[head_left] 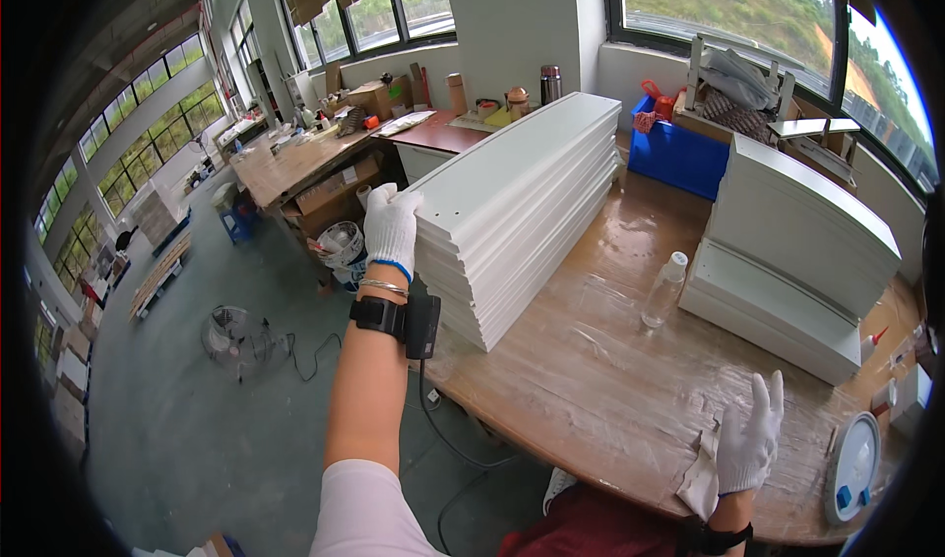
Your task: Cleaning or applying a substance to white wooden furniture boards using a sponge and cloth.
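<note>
A tall stack of long white panels point(536, 158) stands on the workbench in front of me. My left hand point(392, 224), in a white knit glove, is closed at the near left corner of the top panel, fingers curled over its end. Over the bench at the lower right is my right hand point(748, 437), also gloved, with its fingers stretched out and apart. A crumpled whitish cloth point(700, 478) lies against its thumb side; whether the hand touches it I cannot tell. A clear bottle with a white cap point(664, 291) stands between the stack and more white panels point(802, 227).
The bench top point(581, 400) has a curved front edge. Right of my right hand sits a round pale lid point(853, 466). A blue bin point(671, 154) stands at the back. On the floor at left are a fan point(236, 339) and a bucket point(342, 245).
</note>
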A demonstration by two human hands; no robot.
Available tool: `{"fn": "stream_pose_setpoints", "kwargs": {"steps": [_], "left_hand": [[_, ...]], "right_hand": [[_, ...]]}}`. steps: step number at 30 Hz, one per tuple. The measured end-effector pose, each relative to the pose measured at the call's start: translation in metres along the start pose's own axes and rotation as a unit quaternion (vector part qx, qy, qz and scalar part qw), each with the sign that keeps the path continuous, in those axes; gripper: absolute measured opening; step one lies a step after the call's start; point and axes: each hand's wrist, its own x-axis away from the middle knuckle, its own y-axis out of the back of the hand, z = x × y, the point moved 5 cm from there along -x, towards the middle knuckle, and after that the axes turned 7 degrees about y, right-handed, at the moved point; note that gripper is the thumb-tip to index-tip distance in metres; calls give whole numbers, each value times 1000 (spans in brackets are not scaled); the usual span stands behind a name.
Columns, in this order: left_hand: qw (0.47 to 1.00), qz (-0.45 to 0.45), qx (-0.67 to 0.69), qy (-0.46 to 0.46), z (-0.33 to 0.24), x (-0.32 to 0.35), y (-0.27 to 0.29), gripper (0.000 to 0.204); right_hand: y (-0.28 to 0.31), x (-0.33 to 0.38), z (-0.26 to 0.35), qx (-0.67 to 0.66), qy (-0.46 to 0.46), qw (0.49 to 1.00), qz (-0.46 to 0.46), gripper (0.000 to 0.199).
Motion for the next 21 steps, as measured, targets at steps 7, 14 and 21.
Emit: {"fn": "stream_pose_setpoints", "kwargs": {"steps": [7, 14, 21], "left_hand": [[998, 2, -66, -11, 4, 9, -1, 43], [995, -15, -90, -32, 9, 8, 3, 47], [998, -4, -50, -23, 8, 14, 7, 37]], "right_hand": [[-53, -86, 240, -278, 285, 894, 203, 69], [-108, -105, 325, -330, 273, 863, 268, 74], [-127, -95, 333, -313, 305, 873, 216, 73]]}}
